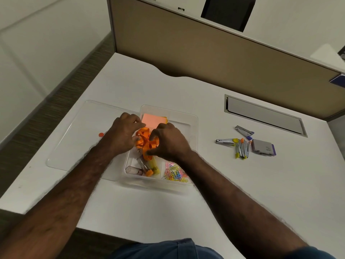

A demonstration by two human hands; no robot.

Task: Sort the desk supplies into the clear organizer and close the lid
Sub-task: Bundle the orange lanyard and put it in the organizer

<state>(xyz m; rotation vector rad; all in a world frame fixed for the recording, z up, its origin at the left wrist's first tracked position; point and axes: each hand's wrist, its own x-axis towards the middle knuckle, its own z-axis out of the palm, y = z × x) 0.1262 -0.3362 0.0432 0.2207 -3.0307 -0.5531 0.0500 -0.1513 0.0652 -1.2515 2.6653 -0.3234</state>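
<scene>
The clear organizer (192, 120) sits open on the white desk, its clear lid (78, 131) lying flat to its left. Both hands are over the organizer's middle. My left hand (123, 135) and my right hand (168, 141) grip a bunched orange ribbon (144, 140) from either side. Behind it lies a pink sticky-note pad (152, 119). In the front compartments are coloured paper clips (174, 172), a yellow highlighter (155, 165) and small clear items (134, 170).
To the right on the desk lie several small staplers (241, 144), one more stapler (244, 130) and a grey-purple staple box (263, 147). A small orange dot (101, 134) lies under the lid. A cable hatch (265, 114) and a tan partition stand behind.
</scene>
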